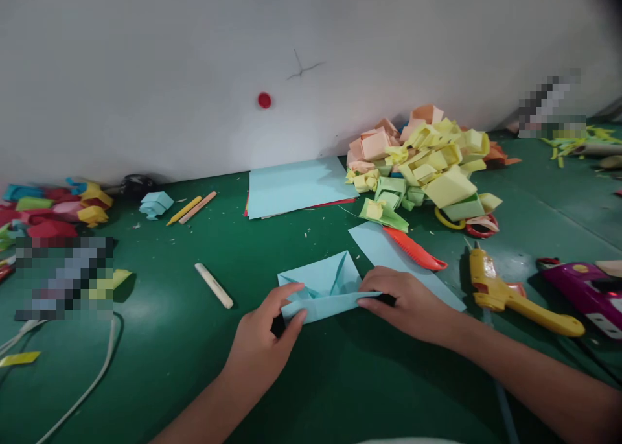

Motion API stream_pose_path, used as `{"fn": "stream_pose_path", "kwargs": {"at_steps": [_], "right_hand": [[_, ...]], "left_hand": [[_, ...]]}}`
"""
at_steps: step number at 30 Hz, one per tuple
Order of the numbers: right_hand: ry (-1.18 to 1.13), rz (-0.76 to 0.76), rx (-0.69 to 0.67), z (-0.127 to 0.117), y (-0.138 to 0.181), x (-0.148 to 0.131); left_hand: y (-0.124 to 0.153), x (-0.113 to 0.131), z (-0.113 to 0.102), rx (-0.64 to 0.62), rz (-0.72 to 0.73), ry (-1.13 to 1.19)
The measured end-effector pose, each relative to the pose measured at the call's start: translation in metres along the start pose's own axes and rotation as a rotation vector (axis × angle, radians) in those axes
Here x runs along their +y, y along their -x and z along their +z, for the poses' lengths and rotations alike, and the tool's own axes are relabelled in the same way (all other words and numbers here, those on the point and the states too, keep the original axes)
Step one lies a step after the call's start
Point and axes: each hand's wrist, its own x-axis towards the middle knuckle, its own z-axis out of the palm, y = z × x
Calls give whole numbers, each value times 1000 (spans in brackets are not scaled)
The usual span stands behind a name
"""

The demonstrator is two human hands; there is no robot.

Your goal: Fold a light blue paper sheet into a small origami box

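Observation:
A light blue paper (324,287), partly folded, lies on the green table (194,366) in front of me. My left hand (265,337) pinches its left end, thumb on top and fingers curled under the folded edge. My right hand (408,301) presses down on the paper's right end with fingers flat and close together. A second light blue sheet (389,253) lies just behind my right hand.
A heap of folded yellow, green and orange paper pieces (422,165) sits at the back right by the white wall. Nearby lie an orange cutter (413,249), a yellow glue gun (510,295), scissors (473,225), a blue sheet stack (296,186), a white stick (214,285) and coloured pieces (48,207) at left.

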Motion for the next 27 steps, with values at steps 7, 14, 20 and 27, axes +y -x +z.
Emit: {"fn": "stream_pose_path", "kwargs": {"at_steps": [7, 14, 20, 27], "right_hand": [[12, 164, 61, 3, 1, -1], [364, -237, 97, 10, -1, 8], [444, -191, 33, 3, 3, -2], [610, -289, 2, 9, 5, -10]], "left_hand": [[-5, -2, -1, 24, 107, -61], [-9, -6, 0, 51, 365, -235], [-4, -5, 1, 130, 579, -521], [0, -5, 6, 86, 772, -589]]}}
